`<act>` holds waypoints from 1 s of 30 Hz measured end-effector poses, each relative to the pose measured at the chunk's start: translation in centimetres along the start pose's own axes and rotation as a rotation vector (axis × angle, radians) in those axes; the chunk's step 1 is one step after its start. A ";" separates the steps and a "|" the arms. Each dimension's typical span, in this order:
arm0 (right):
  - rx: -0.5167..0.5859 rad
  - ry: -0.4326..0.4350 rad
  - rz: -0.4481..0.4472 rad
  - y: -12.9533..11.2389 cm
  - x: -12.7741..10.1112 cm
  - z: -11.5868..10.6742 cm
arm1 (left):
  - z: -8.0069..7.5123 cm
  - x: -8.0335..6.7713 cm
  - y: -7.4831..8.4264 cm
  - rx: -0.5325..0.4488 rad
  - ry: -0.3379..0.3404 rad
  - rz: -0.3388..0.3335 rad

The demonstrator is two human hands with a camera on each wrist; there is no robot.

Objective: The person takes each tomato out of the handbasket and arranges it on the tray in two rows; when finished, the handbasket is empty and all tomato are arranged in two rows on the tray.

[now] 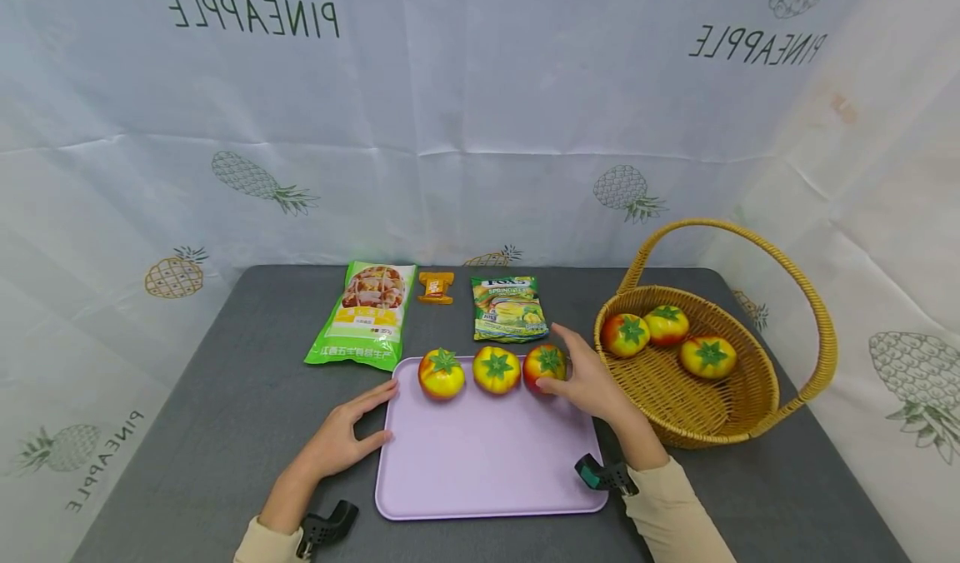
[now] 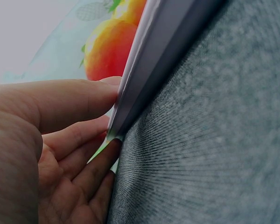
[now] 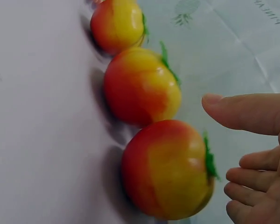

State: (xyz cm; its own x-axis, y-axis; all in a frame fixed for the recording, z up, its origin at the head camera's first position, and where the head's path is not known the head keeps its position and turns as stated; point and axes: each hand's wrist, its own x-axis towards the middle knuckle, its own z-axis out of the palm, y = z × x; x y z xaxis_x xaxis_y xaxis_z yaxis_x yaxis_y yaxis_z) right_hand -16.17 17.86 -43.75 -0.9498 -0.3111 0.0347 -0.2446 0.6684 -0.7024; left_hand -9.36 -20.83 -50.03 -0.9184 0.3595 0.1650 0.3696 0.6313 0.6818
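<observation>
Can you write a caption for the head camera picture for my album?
Three tomatoes lined up on a purple tray, right hand beside the last one, left hand at the tray's edge.

A green snack bag (image 1: 365, 314), a small orange packet (image 1: 436, 287) and a green candy bag (image 1: 507, 308) lie along the grey table's (image 1: 225, 396) far edge, before a pineapple-printed white backdrop (image 1: 450, 113).

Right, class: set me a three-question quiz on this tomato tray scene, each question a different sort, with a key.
1. How many tomatoes lie in the wicker basket?
2. True or false: the left hand touches the lilac tray at its left edge.
3. Which tomato is nearest the right hand: A the left tomato, B the middle tomato, C the right tomato?

Key: 1. three; 2. true; 3. C.
</observation>
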 end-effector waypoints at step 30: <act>-0.011 0.236 0.138 2.4 -2.0 -7.5 | -0.1 0.0 0.0 0.002 -0.003 0.006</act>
State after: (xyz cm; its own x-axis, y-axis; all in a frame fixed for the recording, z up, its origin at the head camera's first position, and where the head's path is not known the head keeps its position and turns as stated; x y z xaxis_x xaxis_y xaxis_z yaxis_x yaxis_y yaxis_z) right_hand -16.28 25.17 -40.17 -0.9932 -0.0510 0.1050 -0.1105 0.7012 -0.7043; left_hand -9.37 -20.87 -49.97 -0.9159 0.3650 0.1669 0.3751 0.6307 0.6794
